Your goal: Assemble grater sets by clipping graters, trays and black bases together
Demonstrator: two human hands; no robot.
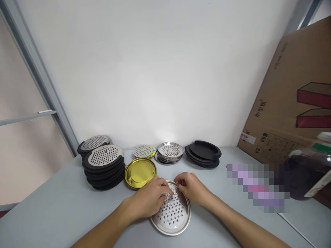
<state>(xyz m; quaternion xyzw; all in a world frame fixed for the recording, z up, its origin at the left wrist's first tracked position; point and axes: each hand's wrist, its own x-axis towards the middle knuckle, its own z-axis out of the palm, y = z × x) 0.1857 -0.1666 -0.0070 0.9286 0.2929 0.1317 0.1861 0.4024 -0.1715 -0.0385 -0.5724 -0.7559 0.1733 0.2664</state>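
Grater disc [173, 213] partly hidden by left hand [156, 193], purple object [254, 187] blurred

Two bare forearms [110, 225] angle inward, the left hand [151, 197] and right hand [192, 187] near each other, fingers [164, 188] bent.

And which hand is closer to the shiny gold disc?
Left. The left hand is by the near right edge of the gold disc; the right hand is farther off to the right, at the far rim of the round grater.
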